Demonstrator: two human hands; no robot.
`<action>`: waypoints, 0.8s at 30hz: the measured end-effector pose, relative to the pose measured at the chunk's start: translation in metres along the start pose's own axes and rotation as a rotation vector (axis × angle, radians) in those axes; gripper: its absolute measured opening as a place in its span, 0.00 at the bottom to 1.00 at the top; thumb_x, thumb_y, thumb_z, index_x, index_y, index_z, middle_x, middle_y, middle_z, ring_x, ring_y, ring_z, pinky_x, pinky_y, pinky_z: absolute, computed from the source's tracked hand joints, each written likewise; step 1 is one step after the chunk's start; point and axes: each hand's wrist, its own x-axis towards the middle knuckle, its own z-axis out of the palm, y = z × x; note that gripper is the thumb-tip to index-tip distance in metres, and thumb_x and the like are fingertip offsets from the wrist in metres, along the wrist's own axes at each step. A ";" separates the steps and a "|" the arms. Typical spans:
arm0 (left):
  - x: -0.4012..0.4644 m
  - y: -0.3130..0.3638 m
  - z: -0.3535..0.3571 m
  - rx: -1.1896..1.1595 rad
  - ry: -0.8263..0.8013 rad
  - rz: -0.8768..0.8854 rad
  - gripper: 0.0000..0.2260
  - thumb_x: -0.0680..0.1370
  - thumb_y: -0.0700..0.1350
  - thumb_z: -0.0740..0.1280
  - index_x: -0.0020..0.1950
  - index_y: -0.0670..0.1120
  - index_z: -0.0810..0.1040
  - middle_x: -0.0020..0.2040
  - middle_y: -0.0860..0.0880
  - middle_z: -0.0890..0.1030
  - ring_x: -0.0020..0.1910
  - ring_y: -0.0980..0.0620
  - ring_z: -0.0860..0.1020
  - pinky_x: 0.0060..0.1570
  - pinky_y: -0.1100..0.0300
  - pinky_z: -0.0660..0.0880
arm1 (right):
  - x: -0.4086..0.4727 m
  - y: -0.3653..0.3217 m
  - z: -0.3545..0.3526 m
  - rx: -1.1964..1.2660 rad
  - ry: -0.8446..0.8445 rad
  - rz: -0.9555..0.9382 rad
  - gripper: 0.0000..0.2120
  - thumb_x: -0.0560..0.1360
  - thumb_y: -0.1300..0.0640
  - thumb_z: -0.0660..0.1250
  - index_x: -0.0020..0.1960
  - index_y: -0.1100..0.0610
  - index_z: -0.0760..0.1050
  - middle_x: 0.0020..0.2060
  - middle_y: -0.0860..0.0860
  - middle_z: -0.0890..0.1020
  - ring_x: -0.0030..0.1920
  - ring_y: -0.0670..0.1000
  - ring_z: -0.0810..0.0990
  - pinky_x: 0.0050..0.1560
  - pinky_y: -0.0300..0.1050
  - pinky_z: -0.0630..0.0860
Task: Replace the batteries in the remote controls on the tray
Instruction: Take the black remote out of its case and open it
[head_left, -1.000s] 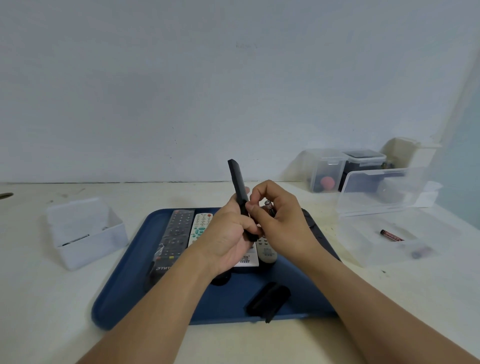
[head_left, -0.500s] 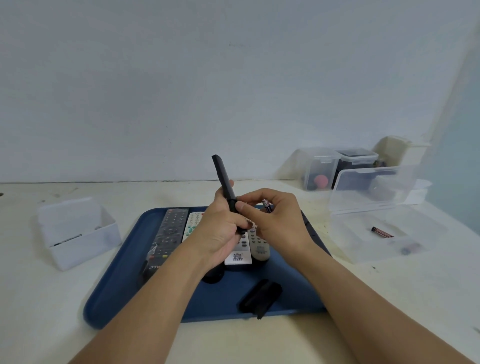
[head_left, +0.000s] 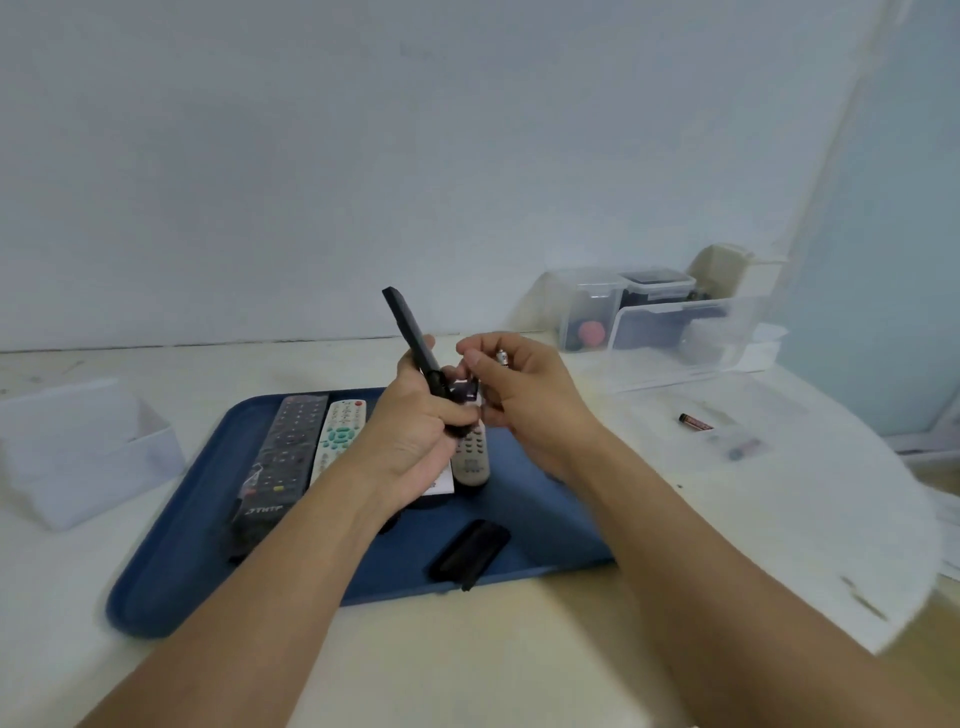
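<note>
Head view: left hand (head_left: 415, 426) still grips the black remote (head_left: 413, 338); right hand (head_left: 519, 395), pinching a battery (head_left: 502, 357), has drawn slightly apart.

Open white box (head_left: 78, 447) on surface (head_left: 467, 649) at left; clear lidded containers (head_left: 618, 306) at right rear against wall (head_left: 415, 156).

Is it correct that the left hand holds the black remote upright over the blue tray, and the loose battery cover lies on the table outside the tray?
Not quite. In the head view the battery cover lies on the blue tray, near its front edge, not on the table outside. The rest is right: the left hand holds the black remote upright over the tray.
</note>
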 end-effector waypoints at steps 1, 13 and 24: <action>-0.001 -0.002 0.002 -0.027 -0.015 -0.014 0.35 0.74 0.18 0.56 0.72 0.50 0.66 0.49 0.46 0.73 0.46 0.52 0.76 0.44 0.58 0.75 | -0.002 -0.009 -0.009 -0.087 0.017 -0.031 0.08 0.82 0.66 0.60 0.52 0.60 0.79 0.37 0.54 0.76 0.25 0.40 0.70 0.24 0.33 0.66; -0.019 -0.009 0.018 0.018 -0.141 -0.134 0.17 0.82 0.31 0.60 0.66 0.47 0.76 0.42 0.50 0.82 0.38 0.52 0.79 0.35 0.59 0.78 | -0.024 -0.051 -0.165 -1.582 -0.166 0.220 0.09 0.81 0.57 0.64 0.60 0.49 0.79 0.60 0.50 0.80 0.50 0.49 0.77 0.53 0.41 0.72; -0.049 0.042 -0.028 0.299 0.192 0.158 0.16 0.80 0.31 0.61 0.61 0.48 0.79 0.36 0.50 0.76 0.26 0.55 0.61 0.23 0.63 0.60 | -0.052 -0.066 -0.009 -1.006 -0.221 -0.338 0.10 0.81 0.63 0.62 0.53 0.56 0.82 0.36 0.42 0.81 0.37 0.42 0.78 0.43 0.36 0.75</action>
